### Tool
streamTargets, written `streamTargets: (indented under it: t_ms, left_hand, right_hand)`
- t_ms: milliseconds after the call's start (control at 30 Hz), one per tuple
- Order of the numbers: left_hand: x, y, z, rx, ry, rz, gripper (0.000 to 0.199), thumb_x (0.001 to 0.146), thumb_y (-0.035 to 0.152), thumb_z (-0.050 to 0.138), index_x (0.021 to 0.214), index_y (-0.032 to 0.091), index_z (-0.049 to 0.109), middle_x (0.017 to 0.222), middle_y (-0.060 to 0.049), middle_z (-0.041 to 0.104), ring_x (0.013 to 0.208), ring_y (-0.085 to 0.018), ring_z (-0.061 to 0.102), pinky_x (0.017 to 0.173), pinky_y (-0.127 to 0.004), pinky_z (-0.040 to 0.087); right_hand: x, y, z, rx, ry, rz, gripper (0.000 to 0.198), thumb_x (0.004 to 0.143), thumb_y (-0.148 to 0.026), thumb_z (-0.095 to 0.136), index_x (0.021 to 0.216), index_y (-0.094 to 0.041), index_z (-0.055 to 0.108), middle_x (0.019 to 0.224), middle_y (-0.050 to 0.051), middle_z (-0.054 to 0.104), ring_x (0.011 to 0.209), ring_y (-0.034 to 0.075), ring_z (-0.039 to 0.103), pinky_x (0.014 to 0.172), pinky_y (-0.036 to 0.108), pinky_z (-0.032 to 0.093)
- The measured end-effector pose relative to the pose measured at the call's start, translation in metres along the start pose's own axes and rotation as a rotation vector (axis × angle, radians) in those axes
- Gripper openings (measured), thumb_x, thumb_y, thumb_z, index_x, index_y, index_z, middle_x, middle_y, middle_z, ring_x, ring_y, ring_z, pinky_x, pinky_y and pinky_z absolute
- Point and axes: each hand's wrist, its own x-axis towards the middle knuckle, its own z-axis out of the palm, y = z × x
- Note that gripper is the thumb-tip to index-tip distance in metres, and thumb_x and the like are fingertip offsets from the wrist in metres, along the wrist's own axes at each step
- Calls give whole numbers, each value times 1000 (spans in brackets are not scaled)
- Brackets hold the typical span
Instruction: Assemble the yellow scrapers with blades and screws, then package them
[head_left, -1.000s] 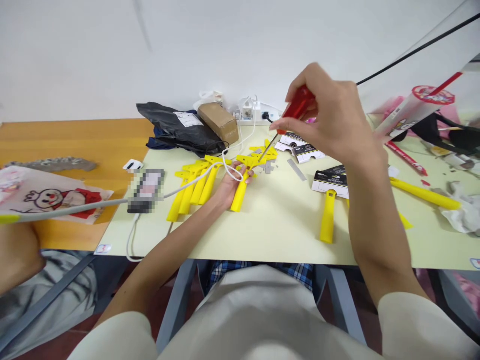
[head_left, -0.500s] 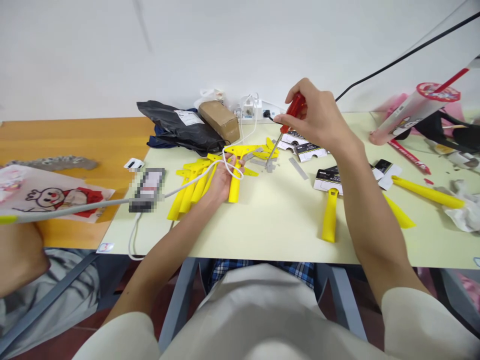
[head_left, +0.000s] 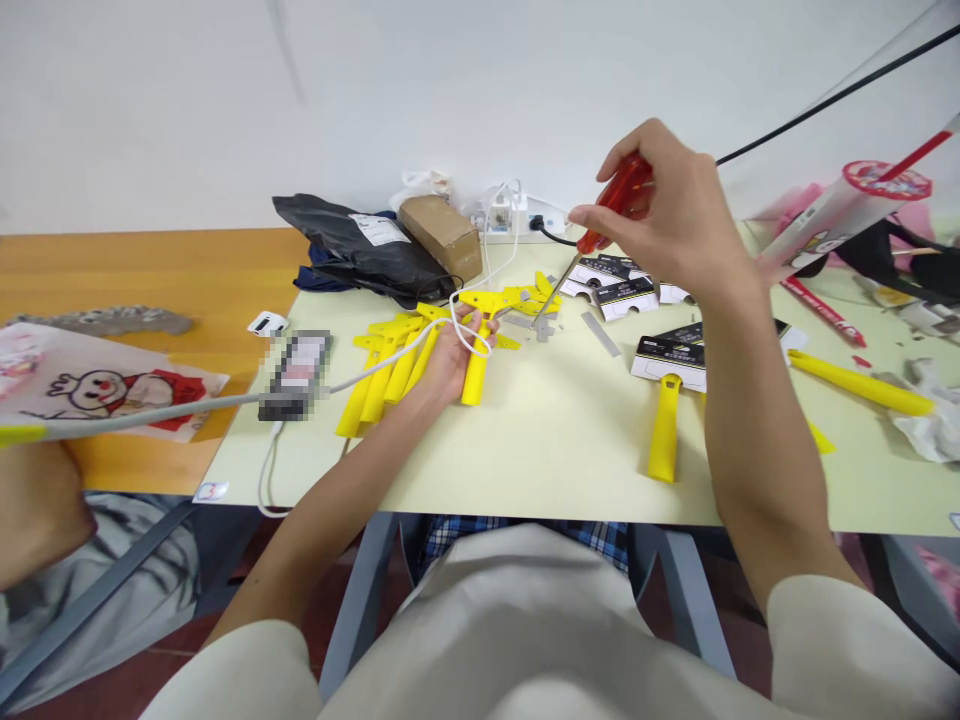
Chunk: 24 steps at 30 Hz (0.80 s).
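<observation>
My right hand (head_left: 667, 205), raised above the table, is closed round the red handle of a screwdriver (head_left: 616, 203). Its metal shaft slants down to the left, the tip over small grey pieces and yellow plastic parts (head_left: 541, 290); whether it touches them I cannot tell. My left hand (head_left: 452, 358) is wrapped round a yellow scraper handle (head_left: 474, 378) held with its wide head away from me. A white cable loops across that hand. Just left of it lie several more yellow scraper handles (head_left: 375, 385) in a row. A flat metal blade (head_left: 601, 335) rests between my hands.
Black-and-white cards (head_left: 626, 298) and a carded yellow scraper (head_left: 664, 440) lie on the right. Further right stand a tall cup (head_left: 832, 220) and crumpled tissue (head_left: 930, 420). A black plastic bag (head_left: 360, 250), a cardboard box (head_left: 442, 237) and a power strip (head_left: 544, 222) line the wall.
My right hand has drawn up and to the right with the screwdriver, whose shaft now leans more. My left hand keeps its hold on the scraper handle, almost unmoved.
</observation>
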Motion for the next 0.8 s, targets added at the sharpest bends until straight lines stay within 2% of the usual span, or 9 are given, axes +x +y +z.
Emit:
streamTargets:
  t_ms: [167, 267, 333, 400, 500, 667, 800]
  left_hand:
    - [-3, -7, -1, 5, -81, -62, 31, 89, 3, 83, 102, 20, 61, 98, -2, 68, 82, -11, 72, 65, -19, 51]
    - [-4, -13, -3, 38, -131, -112, 34, 87, 3, 84, 105, 20, 61, 97, -2, 68, 82, -13, 72, 63, -20, 51]
    - [-6, -16, -3, 72, -158, -137, 35, 87, 4, 85, 106, 20, 61, 98, -4, 69, 82, -14, 72, 63, -20, 51]
    - [-7, -18, -3, 95, -181, -155, 35, 87, 6, 86, 107, 20, 61, 102, -5, 70, 81, -14, 71, 63, -20, 51]
    - [-10, -18, -2, 86, -201, -176, 32, 88, 6, 85, 108, 20, 63, 104, -5, 69, 81, -12, 69, 63, -21, 51]
    - [-11, -18, -1, 53, -177, -199, 33, 88, 2, 84, 106, 21, 64, 104, -4, 67, 83, -13, 68, 64, -21, 50]
    - [-13, -19, 0, 79, -191, -187, 30, 90, 2, 82, 103, 21, 63, 99, -3, 65, 83, -13, 69, 64, -20, 51]
  right_hand:
    - [-8, -26, -15, 22, 71, -66, 27, 93, -51, 85, 107, -39, 66, 112, 6, 76, 96, 36, 67, 86, 56, 52]
    - [-12, -41, -17, 45, 136, -104, 25, 94, -48, 84, 101, -37, 63, 115, 7, 74, 100, 37, 69, 85, 56, 52]
    - [-14, -47, -16, 55, 104, -106, 25, 96, -50, 82, 101, -38, 60, 114, 6, 74, 104, 38, 70, 86, 56, 53]
    - [-14, -50, -14, 64, 81, -101, 26, 95, -50, 83, 102, -39, 60, 111, 5, 74, 105, 37, 71, 86, 56, 53]
    - [-13, -47, -10, 77, 65, -95, 33, 86, -45, 90, 103, -41, 62, 111, 2, 75, 104, 38, 71, 87, 56, 53]
    - [-12, -41, -5, 94, 66, -72, 39, 78, -42, 93, 105, -42, 65, 111, 1, 77, 102, 39, 70, 87, 57, 53]
    - [-13, -42, -3, 107, 53, -75, 38, 80, -41, 92, 107, -45, 66, 111, 1, 76, 103, 38, 70, 88, 57, 55]
